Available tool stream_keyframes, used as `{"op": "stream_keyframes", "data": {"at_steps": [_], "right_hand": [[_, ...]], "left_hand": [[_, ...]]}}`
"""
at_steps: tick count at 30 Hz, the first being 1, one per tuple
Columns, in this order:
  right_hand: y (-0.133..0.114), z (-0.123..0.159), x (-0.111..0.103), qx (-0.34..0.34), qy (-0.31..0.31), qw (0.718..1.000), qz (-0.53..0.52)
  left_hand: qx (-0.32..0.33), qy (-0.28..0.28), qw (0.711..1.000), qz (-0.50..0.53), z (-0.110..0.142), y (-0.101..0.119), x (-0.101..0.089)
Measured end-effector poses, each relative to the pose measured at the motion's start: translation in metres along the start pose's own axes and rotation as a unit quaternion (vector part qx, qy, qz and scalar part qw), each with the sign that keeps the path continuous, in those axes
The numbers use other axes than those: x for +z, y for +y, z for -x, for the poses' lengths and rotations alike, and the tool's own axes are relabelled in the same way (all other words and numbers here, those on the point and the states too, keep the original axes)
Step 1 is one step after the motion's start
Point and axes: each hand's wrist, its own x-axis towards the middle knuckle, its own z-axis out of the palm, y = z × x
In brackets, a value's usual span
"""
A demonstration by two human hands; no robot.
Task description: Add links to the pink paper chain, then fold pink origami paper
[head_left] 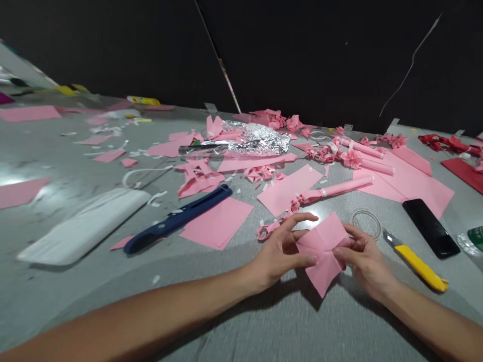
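Observation:
Between my two hands is a creased square of pink paper (325, 241), held above the grey tabletop with one corner pointing down toward me. My left hand (281, 249) pinches its left edge, thumb in front and index finger raised and curved. My right hand (364, 256) grips the opposite edge with the thumb pressed on the front near the middle crease. The fingers behind the paper are partly hidden. Just beyond the hands lies a rolled pink paper stick (335, 188) with a twisted end. A yellow box cutter (420, 268), blade out, rests right of my right hand.
Left of my hands are blue-handled scissors (177, 218), flat pink sheets (219, 223) and a white packet (86, 226). A black phone (430, 226), a tape ring (367, 223) and a bottle (473, 239) lie to the right. Crumpled foil (258, 137) and pink scraps line the black partition (302, 55).

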Motion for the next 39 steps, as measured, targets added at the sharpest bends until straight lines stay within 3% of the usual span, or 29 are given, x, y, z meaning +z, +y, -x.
{"op": "stream_keyframes", "data": {"at_steps": [6,10,13,15,18,21,24,30,39], "right_hand": [[-0.001,0.002,-0.002,0.035,-0.089,0.995,-0.005],[0.001,0.002,-0.003,0.039,-0.08,0.996,-0.006],[0.0,0.002,-0.002,0.04,-0.078,0.996,-0.027],[0.0,0.003,-0.001,0.043,-0.07,0.996,-0.046],[-0.001,0.003,0.0,0.046,-0.057,0.996,-0.054],[0.0,0.003,0.001,0.044,-0.059,0.996,-0.044],[0.002,0.003,0.0,0.038,-0.066,0.997,-0.031],[0.004,0.003,-0.002,0.022,-0.061,0.998,-0.011],[0.008,0.004,-0.007,-0.024,-0.074,0.996,0.049]], "left_hand": [[0.019,0.012,0.999,-0.028,0.001,-0.002,-0.001],[0.067,0.009,0.996,-0.058,0.0,-0.005,-0.001],[0.141,0.023,0.977,-0.157,0.002,-0.003,-0.002],[0.21,0.02,0.94,-0.269,0.005,-0.002,-0.004],[0.328,0.026,0.835,-0.442,0.01,-0.001,-0.007],[0.384,0.062,0.738,-0.552,0.014,-0.001,-0.008],[0.402,0.071,0.697,-0.589,0.014,0.001,-0.006],[0.427,0.063,0.665,-0.609,0.014,0.005,-0.002],[0.419,0.034,0.664,-0.619,0.016,0.005,0.0]]}}
